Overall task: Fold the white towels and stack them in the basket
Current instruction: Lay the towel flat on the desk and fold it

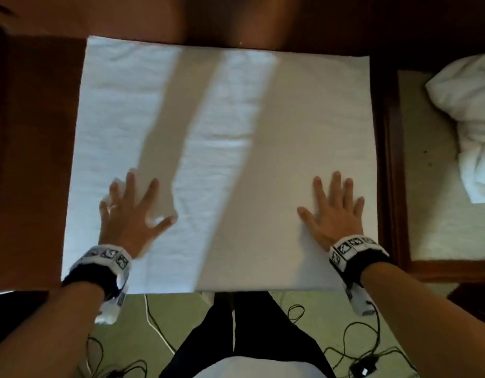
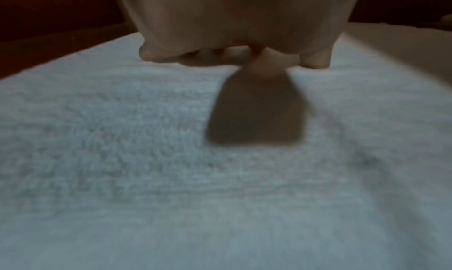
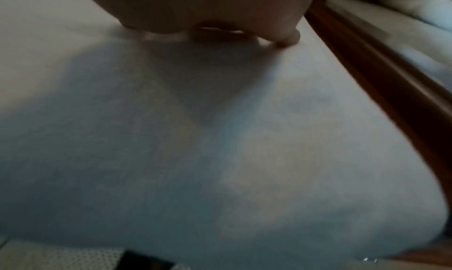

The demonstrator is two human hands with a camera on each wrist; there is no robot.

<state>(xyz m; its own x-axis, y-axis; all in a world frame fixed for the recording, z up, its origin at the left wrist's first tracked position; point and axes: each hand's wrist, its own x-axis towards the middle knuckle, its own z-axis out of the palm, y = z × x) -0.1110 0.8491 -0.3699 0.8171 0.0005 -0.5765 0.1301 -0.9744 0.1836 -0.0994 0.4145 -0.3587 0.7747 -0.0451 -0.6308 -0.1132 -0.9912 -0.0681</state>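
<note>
Large white terry towel (image 1: 236, 132) spread flat across dark brown wooden table (image 1: 31, 159). Left hand (image 1: 129, 214) and right hand (image 1: 334, 211) palm-down on near half, fingers (image 1: 336, 184) splayed. Crumpled white towel heap (image 1: 465, 118) well off right.

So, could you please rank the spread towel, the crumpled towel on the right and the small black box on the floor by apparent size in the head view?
1. Spread towel, by far the largest.
2. Crumpled towel, though the frame edge cuts it off.
3. Black box; it lies lower, farther from the camera, so it looks smaller than it is.
</note>
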